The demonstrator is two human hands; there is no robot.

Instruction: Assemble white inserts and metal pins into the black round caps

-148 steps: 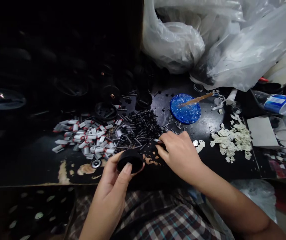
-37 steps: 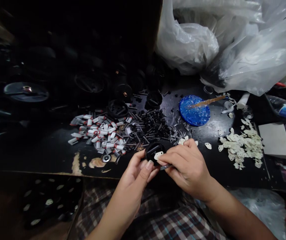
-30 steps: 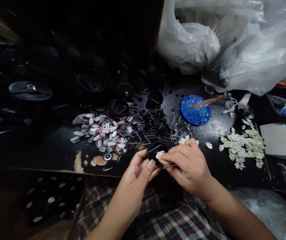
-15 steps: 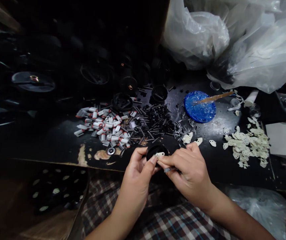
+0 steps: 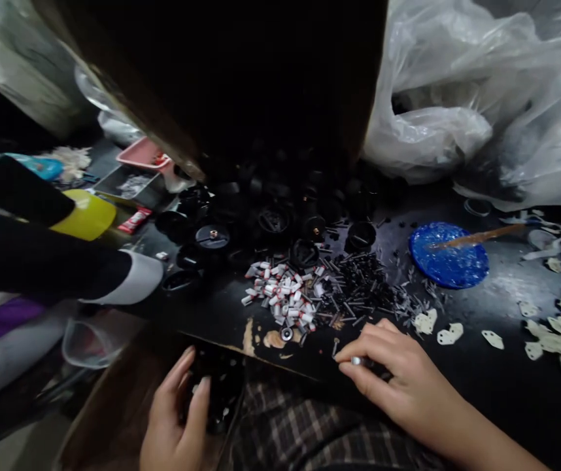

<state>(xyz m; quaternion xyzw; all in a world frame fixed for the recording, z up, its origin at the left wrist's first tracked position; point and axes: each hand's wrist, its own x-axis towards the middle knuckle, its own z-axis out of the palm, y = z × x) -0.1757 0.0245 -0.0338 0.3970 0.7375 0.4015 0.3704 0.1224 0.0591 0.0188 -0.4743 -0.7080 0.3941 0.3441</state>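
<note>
My left hand (image 5: 175, 409) is off the table's front edge, thumb and fingers apart, over a box (image 5: 99, 418) of black round parts with pale plates (image 5: 225, 411). No held part shows in it. My right hand (image 5: 398, 376) is closed above the table edge, thumb and forefinger nearly together. A dark piece with a silver end (image 5: 356, 360) shows within its grip; its kind is unclear. Just beyond those fingertips is a thin metal piece (image 5: 335, 345); whether they touch it I cannot tell. Cream plates with holes (image 5: 450, 333) lie right of this hand.
Grey-white cylinders with red rims (image 5: 285, 294) are heaped beside springs and small black parts (image 5: 359, 281). A stick rests on a blue lid (image 5: 450, 265). Plastic bags (image 5: 432, 137) stand behind. At left, another person's dark sleeve (image 5: 65, 261) reaches over the table.
The view has swung left. My hands have parted; the left has moved off the table to the box and no longer shows the black round cup with its cream plate.
</note>
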